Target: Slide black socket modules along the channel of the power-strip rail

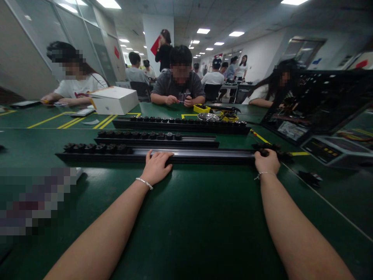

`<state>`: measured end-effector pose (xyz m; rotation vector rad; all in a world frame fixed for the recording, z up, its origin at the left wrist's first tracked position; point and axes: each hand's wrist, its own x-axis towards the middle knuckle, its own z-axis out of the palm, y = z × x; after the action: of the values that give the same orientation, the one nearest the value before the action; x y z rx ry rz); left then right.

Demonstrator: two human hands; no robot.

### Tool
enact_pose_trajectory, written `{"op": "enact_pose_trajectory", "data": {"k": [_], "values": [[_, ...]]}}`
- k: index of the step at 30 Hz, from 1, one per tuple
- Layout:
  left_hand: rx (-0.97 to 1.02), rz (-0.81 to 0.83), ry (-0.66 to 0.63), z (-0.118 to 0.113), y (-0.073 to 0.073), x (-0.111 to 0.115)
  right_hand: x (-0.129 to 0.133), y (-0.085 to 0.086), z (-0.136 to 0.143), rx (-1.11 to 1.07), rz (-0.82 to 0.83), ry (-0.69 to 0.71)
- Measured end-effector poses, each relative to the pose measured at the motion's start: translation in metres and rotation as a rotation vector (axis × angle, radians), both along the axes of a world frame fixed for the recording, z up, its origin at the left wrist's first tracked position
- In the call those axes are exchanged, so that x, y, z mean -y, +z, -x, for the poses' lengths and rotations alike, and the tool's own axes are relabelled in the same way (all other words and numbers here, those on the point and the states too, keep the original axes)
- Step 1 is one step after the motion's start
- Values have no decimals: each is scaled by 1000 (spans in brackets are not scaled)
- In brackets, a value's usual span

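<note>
The green counter (198, 217) fills the lower frame. Across its centre lies the longest black metal rail (204, 154), nearest the person, with a shorter rail (145, 142) just behind and another long rail (180, 126) beyond. Dark knob-like parts (99, 148) line the near rail's left end; its middle is bare. The left hand (157, 166) rests on that bare stretch, fingers loosely spread, gripping nothing. At centre right, the right hand (267, 160) curls around a small black part (264, 152) at the rail's right end, beside a dark cluster (287, 156). This looks like a handling step; moving the part calls for a secure pinch and a steady rail.
</note>
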<state>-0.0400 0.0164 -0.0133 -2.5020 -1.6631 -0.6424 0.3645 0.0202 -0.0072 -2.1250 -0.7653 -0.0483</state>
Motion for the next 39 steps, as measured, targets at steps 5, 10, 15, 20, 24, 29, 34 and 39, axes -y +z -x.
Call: {"op": "enact_pose_trajectory", "data": {"k": [5,10,15,20,24,29,34,39], "values": [[21,-20,-10,-1,0,2,1,0,1,-21,-16,-29],[29,-25,-12,-2,0,2,-1,0,2,-18,-9,-74],[48,-21,-19,-2,0,2,-2,-2,-5,-14,-25,-78],[54,-19,-25,-1,-1,1,0,-3,-18,-46,-54,-72],[42,-20,-29,0,-1,0,-2,-6,-28,-43,-75,-85],[15,-20,-17,0,-2,0,-8,-10,-41,-56,-122,-137],[5,-13,-22,2,-2,-2,-9,-15,-50,-34,-236,-155],[-14,-12,-19,3,-2,-2,-9,-15,-57,84,-226,-207]]}}
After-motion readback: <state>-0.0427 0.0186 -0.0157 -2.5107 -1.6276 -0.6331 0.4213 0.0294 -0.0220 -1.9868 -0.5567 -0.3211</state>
